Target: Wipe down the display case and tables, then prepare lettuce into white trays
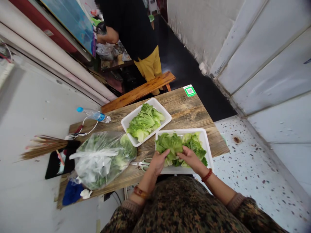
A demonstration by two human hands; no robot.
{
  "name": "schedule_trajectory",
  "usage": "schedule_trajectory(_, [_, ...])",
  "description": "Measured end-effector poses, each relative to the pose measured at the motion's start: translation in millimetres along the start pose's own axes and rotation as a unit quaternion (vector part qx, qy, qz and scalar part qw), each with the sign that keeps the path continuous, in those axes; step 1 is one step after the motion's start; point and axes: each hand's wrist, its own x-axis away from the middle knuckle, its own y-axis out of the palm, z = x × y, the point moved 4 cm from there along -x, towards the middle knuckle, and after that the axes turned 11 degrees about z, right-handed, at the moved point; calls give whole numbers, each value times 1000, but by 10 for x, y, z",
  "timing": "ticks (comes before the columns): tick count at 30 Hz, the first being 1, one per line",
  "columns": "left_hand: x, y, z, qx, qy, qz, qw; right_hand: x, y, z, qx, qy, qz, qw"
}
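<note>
A white tray (207,145) near the table's front edge holds green lettuce leaves (196,145). My left hand (158,160) and my right hand (190,157) both grip one lettuce leaf (170,144) at the tray's left end. A second white tray (126,122) filled with lettuce (145,122) lies just beyond. Scissors (141,163) lie on the wood right beside my left hand.
A clear plastic bag of greens (102,158) lies on the left of the wooden table (187,110). A water bottle (95,115), a cable, a bundle of sticks (43,146) and a phone (59,161) sit at the far left. Another person (138,35) stands beyond a wooden bench (143,90).
</note>
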Motion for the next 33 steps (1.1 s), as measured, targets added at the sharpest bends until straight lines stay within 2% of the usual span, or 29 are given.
schedule_trajectory(2, [-30,-181,78,15,20,48,999,-73,-65,53,103,-46,24,993])
schedule_trajectory(4, [-49,-388,160,20,51,103,993,-182,-176,79,190,-80,73,976])
schedule_trajectory(6, [-42,-562,198,12,65,141,988,-308,-267,71,241,-97,107,960])
schedule_trajectory(8, [-12,-677,185,3,62,154,986,-434,-265,40,264,-108,102,953])
schedule_trajectory(10, [30,-746,150,-4,58,162,985,-536,-147,11,287,-122,73,947])
schedule_trajectory(13, [78,-809,116,-9,58,169,984,-625,178,47,310,-126,26,942])
schedule_trajectory(15, [88,-846,120,-8,62,171,983,-655,385,132,313,-114,20,943])
schedule_trajectory(17, [86,-879,128,-7,65,172,983,-672,507,236,304,-95,36,947])
schedule_trajectory(19, [77,-905,124,-6,63,172,983,-678,517,329,278,-73,58,956])
schedule_trajectory(23, [37,-905,69,2,53,166,985,-637,284,407,188,-22,80,979])
schedule_trajectory(27, [-18,-838,20,14,43,156,987,-488,30,329,66,21,67,995])
schedule_trajectory(30, [-38,-753,-5,15,33,138,990,-360,-49,240,-8,34,69,997])
schedule_trajectory(33, [-24,-661,-40,10,21,117,993,-257,-16,157,-53,43,78,995])
